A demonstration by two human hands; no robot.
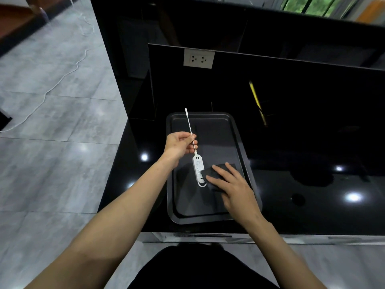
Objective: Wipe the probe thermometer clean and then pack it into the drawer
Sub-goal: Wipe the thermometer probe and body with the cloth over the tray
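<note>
Two hands over glossy black surface (291,142). Dark tray (243,142) near left edge of surface. Dark cloth (218,171) on tray, right hand (231,184) laid flat on it, fingers spread, not yet gripping. Left hand (179,143) pinches probe thermometer (198,166) by thin metal stem, white body hanging near, capped tip pointing far. Judged light, stiff; stem slim, slippery, bendable. Better hold: white body for wiping stem. Drawer not identifiable.
</note>
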